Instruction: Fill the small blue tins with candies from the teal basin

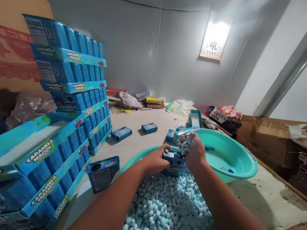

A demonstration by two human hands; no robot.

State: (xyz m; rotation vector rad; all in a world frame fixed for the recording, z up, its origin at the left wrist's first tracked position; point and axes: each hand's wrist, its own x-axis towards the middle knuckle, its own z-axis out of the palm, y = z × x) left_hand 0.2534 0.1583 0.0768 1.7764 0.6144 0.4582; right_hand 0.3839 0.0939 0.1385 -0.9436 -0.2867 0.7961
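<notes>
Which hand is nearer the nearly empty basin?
Right. The right hand, gripping candies, overlaps the near rim of the basin; the left hand, holding a box, lies farther left.

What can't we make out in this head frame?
Fill of the box in the left hand: head view, right hand and its handful of candies cover the opening.
Near basin: head view, front rim cut by bottom edge.
Wall sign: lettering washed out by glare.
Bits in far basin: too small.

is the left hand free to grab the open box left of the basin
Likely not yet: the left hand is shut on a small box over the candies. The open box itself stands close by, nothing in front.
</notes>
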